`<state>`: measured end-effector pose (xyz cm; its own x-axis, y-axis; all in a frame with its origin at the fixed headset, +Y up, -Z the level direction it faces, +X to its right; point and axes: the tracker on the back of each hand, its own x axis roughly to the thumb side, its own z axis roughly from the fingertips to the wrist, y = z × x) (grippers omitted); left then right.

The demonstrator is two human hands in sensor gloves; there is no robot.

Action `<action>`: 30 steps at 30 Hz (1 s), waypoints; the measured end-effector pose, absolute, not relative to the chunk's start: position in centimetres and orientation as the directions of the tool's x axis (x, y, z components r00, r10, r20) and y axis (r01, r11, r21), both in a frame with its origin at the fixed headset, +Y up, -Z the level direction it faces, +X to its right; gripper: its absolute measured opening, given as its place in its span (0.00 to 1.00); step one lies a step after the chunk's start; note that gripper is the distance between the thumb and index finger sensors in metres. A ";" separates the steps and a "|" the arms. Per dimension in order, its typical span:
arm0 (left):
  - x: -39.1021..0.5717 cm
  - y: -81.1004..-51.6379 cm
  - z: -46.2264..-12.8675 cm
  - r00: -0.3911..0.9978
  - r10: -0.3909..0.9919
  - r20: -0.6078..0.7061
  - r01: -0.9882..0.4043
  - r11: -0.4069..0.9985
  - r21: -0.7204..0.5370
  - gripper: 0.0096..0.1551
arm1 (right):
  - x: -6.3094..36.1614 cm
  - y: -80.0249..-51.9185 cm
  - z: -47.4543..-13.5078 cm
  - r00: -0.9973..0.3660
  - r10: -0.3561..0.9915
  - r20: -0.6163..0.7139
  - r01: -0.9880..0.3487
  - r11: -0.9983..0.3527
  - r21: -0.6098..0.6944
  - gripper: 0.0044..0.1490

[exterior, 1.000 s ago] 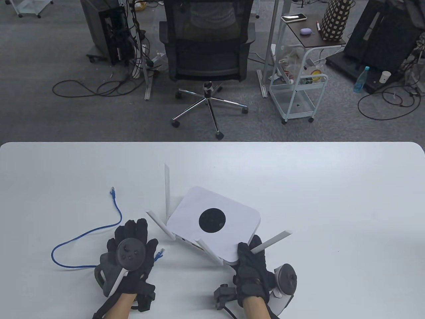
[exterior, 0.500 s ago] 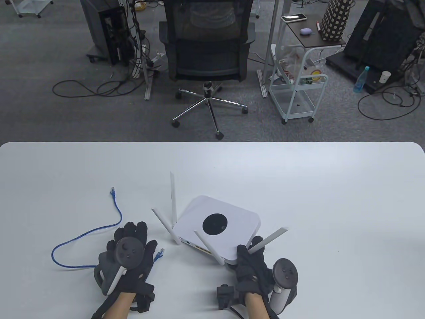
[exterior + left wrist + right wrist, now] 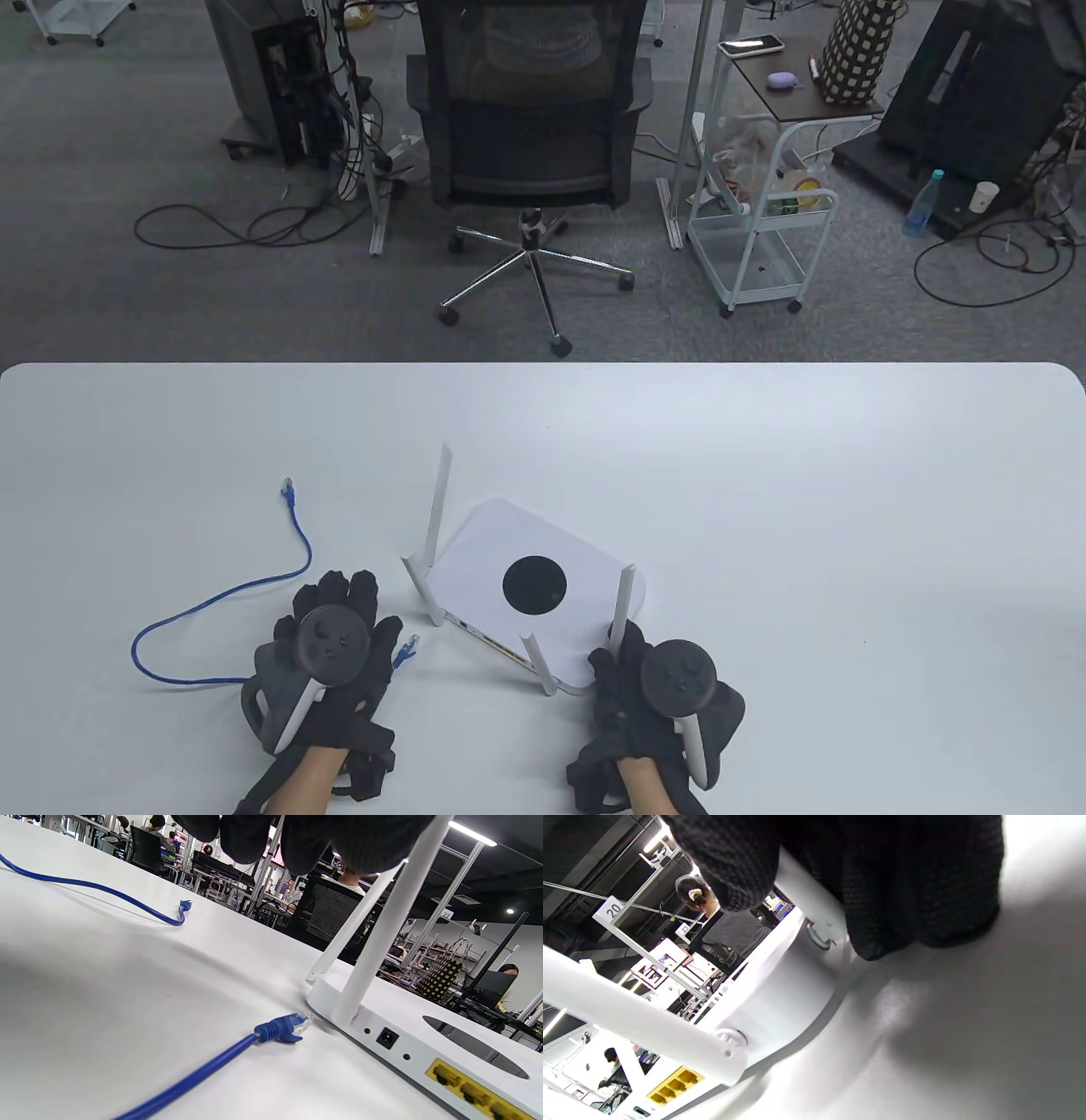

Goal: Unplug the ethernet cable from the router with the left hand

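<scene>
Since a second ago, the white router (image 3: 534, 590) has been lowered flat onto the table (image 3: 764, 475), and its four antennas now stand upright instead of splaying sideways. It sits near the table's front edge, a little left of centre, its port side facing the person.

Right hand (image 3: 653, 705) rests at the router's near right corner, its gloved fingers (image 3: 882, 878) wrapped around the base of the antenna (image 3: 626, 598) there.

Left hand (image 3: 331, 658) lies palm down on the table to the left of the router, its fingers (image 3: 339, 590) slightly spread and holding nothing.

Unplugged, the blue ethernet cable (image 3: 212, 598) lies on the table. One plug (image 3: 288, 1027) lies just beside the router's left rear corner, close to the yellow ports (image 3: 471, 1090) but not in them. From there the cable passes under the left hand, loops toward the table's left edge and ends in a second plug (image 3: 289, 488) farther back.
</scene>
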<state>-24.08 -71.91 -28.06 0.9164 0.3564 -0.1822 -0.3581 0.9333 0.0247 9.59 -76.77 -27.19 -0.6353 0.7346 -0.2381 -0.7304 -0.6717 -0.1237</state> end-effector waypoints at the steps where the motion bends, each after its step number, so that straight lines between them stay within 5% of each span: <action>1: -24.0 -71.9 -28.1 0.918 0.354 -0.180 -0.356 0.934 0.024 0.40 | 9.5 -76.8 -27.2 -0.640 0.731 -0.238 -0.731 -0.674 -0.107 0.37; 7: -24.0 -72.0 -28.2 0.916 0.359 -0.179 -0.361 0.932 0.022 0.40 | 9.3 -75.2 -27.0 -0.688 0.664 -0.294 -0.716 -0.687 0.125 0.45; 13: -23.9 -72.0 -28.2 0.917 0.357 -0.179 -0.361 0.932 0.010 0.40 | 10.8 -72.5 -26.5 -0.777 0.542 -0.321 -0.619 -0.749 0.236 0.40; 18: -23.9 -72.0 -28.3 0.919 0.353 -0.176 -0.358 0.934 0.007 0.40 | 13.6 -71.7 -26.7 -0.855 0.434 -0.283 -0.474 -0.876 0.089 0.39; 25: -23.8 -72.1 -28.3 0.921 0.346 -0.177 -0.351 0.936 -0.001 0.40 | 15.9 -71.6 -26.3 -0.908 0.417 -0.027 -0.405 -0.894 -0.194 0.42; 30: -23.6 -72.2 -28.2 0.928 0.332 -0.171 -0.338 0.941 -0.005 0.40 | 15.2 -72.2 -26.3 -0.947 0.316 0.058 -0.321 -0.925 -0.203 0.47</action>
<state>-23.58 -72.23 -28.24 0.9277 0.3317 -0.1713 -0.3376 0.9413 -0.0054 15.18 -72.24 -26.29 -0.9470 0.3158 0.0581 -0.3209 -0.9250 -0.2034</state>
